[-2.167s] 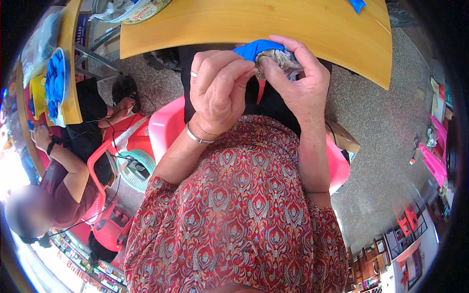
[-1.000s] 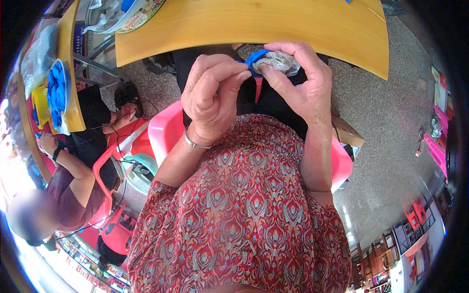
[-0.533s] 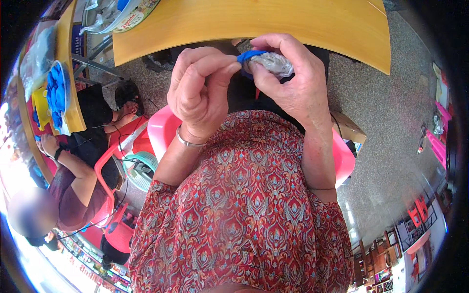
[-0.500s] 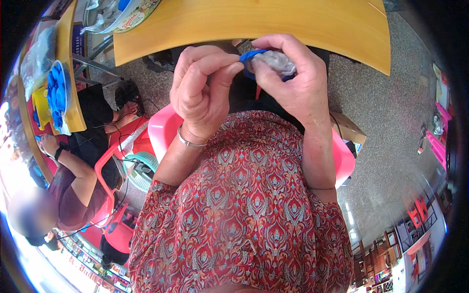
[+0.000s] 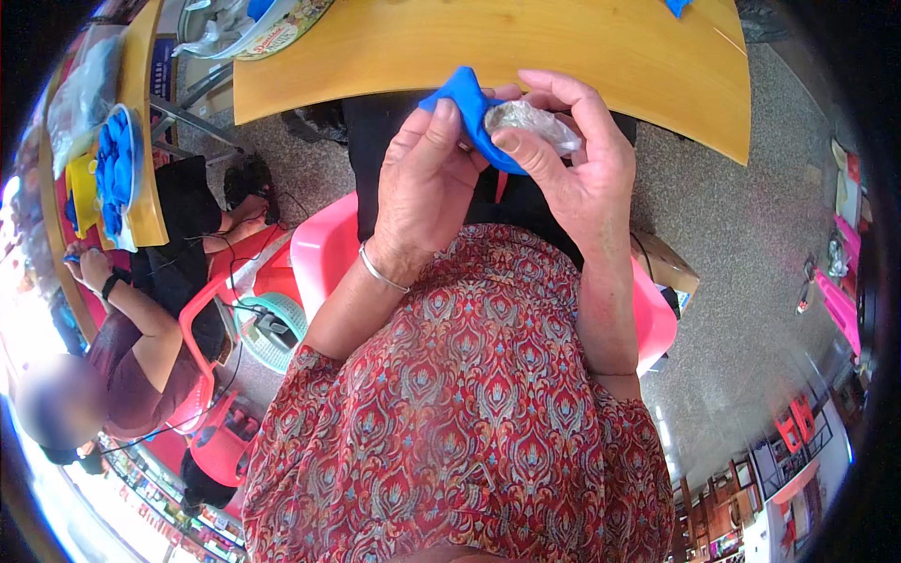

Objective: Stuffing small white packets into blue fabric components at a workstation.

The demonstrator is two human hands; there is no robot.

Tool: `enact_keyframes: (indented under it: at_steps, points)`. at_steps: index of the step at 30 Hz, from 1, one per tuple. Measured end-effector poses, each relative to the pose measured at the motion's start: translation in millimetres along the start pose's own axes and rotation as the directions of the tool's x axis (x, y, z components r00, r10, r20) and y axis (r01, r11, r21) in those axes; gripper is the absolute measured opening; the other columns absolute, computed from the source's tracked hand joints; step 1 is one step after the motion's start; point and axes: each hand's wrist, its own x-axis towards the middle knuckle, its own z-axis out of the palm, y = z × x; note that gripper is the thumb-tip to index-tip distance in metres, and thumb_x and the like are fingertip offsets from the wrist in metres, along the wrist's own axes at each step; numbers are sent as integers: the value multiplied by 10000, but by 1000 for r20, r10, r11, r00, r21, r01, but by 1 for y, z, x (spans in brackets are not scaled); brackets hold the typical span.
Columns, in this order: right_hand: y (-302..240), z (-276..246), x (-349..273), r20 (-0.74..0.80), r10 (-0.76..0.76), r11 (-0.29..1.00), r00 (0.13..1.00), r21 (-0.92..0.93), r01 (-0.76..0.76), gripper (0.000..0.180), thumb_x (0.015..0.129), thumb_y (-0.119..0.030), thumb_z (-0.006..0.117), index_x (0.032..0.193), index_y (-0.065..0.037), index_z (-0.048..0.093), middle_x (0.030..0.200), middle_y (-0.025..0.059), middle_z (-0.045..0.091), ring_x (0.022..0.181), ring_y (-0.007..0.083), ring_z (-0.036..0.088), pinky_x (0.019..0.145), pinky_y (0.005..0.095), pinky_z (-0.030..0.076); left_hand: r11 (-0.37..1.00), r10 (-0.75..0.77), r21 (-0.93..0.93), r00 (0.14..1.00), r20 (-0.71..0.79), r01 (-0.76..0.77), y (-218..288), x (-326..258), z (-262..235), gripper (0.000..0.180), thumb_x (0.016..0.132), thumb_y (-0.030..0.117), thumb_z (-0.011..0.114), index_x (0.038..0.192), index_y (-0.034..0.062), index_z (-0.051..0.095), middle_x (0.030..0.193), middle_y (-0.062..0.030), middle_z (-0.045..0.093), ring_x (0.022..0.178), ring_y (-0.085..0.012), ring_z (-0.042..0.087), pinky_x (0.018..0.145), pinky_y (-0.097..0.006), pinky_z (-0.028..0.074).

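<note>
The person holds a blue cloth piece (image 5: 465,101) and a crumpled clear plastic bundle (image 5: 537,124) before the middle of the near edge of the yellow worktop (image 5: 563,47). The left hand (image 5: 427,178) has a narrow grip on the cloth, its thumb pressing the blue fabric. The right hand (image 5: 587,155) curves around the plastic, its thumb on the near side and its fingers on the far side. The cloth wraps the bundle's left end (what the plastic encloses is hard to make out), while its right part shows.

A round tub (image 5: 282,38) sits at the worktop's left end, and a blue scrap (image 5: 678,6) lies toward its far right corner. Off to the left, a tray (image 5: 138,178) bearing blue pieces rests along a second table's edge (image 5: 150,220), near a co-worker's hand (image 5: 91,269).
</note>
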Motion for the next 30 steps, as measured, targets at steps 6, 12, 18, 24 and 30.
enact_keyframes:
  at_steps: [6, 12, 18, 24, 30]
  points:
    - [-1, 3, -1, 83, -195, 952, 977, -224, 209, 284, 731, -118, 785, 984, -72, 666, 967, 69, 583, 816, 197, 623, 676, 284, 514, 991, -43, -131, 995, -89, 31, 3, 0, 4, 343, 1005, 283, 448, 1192, 6, 527, 1195, -158, 596, 1054, -229, 603, 923, -407, 498]
    - [-2, 5, 0, 233, -131, 951, 964, -244, 188, 293, 696, -117, 795, 957, -72, 670, 982, 75, 557, 874, 222, 610, 718, 318, 517, 999, 37, 20, 988, -147, -34, 7, 3, 1, 345, 1009, 267, 443, 1217, 4, 524, 1205, -145, 593, 1070, -221, 593, 902, -358, 508]
    - [5, 0, -1, 215, -87, 909, 973, -383, 166, 385, 683, -198, 813, 1035, -94, 698, 1030, 70, 532, 932, 204, 587, 769, 313, 504, 992, 13, 125, 988, -152, 6, 7, -4, 6, 350, 995, 178, 471, 1285, -17, 480, 1243, -137, 570, 1104, -199, 571, 893, -324, 499]
    - [13, -2, 0, 320, -115, 975, 940, -146, 169, 532, 710, -304, 800, 1181, -98, 663, 1213, 87, 505, 1069, 217, 532, 858, 342, 470, 1000, 10, -7, 999, -49, -10, 7, 6, -1, 447, 948, 103, 533, 1355, -10, 388, 1302, -144, 530, 1145, -212, 552, 942, -343, 479]
    - [16, 7, -6, 200, -79, 922, 977, -358, 148, 372, 769, -286, 746, 1100, -120, 705, 1142, 92, 545, 1047, 276, 521, 906, 377, 416, 987, 25, 163, 993, -120, -5, 2, 8, -22, 364, 924, 112, 586, 1253, -23, 507, 1207, -160, 598, 1101, -243, 587, 940, -358, 485]
